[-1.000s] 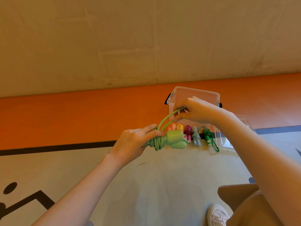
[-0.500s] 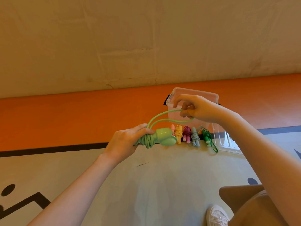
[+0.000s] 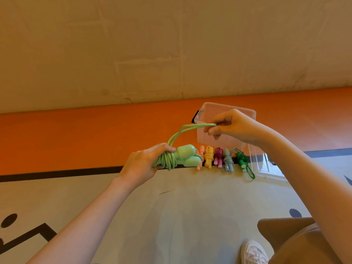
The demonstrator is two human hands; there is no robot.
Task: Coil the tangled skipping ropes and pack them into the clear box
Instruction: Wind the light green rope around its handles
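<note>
My left hand [image 3: 144,164] grips a mint-green skipping rope [image 3: 181,157], cord wound round its two fat handles. A doubled loop of that cord rises to my right hand [image 3: 234,126], which pinches its end in front of the clear box [image 3: 205,113]. The box stands open on the floor behind. In front of it lie several coiled ropes in a row: pink [image 3: 201,156], yellow [image 3: 209,156], purple [image 3: 218,156], grey-blue [image 3: 228,161] and dark green [image 3: 242,161].
The clear lid [image 3: 266,166] lies flat on the floor right of the box. An orange band of floor runs below a beige wall. My knee [image 3: 297,242] and white shoe [image 3: 254,252] are at the bottom right.
My right hand has pulled the cord loop up and to the right, lengthening it. My left hand with the green bundle has shifted left and slightly up.
</note>
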